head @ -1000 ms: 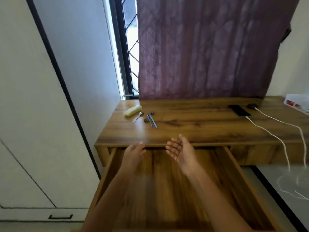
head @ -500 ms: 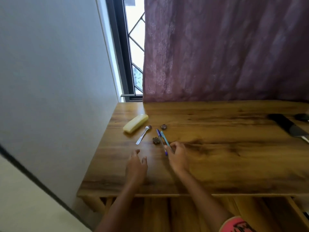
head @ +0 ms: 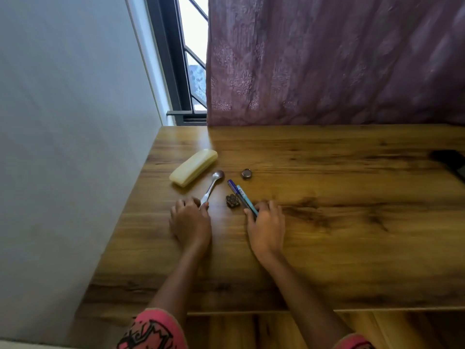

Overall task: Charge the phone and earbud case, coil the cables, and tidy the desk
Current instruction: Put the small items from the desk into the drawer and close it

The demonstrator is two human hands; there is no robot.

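Note:
On the wooden desk [head: 327,235] lie a metal spoon [head: 214,183], two pens [head: 240,195] side by side, a small dark clip [head: 232,200] and a round dark cap [head: 246,174]. My left hand [head: 190,220] pinches the spoon's handle end with curled fingers. My right hand [head: 266,225] grips the near ends of the two pens. A dark phone [head: 450,162] shows partly at the right edge. No cable or earbud case is in view.
A pale yellow oblong case [head: 193,167] lies at the back left of the desk. A grey wall [head: 75,147] borders the left edge, a purple curtain [head: 327,59] hangs behind, and the open drawer [head: 251,331] sits below the front edge.
The view has moved in over the desk's left part. My left hand reached forward onto the spoon handle. My right hand stays at the pens' near ends.

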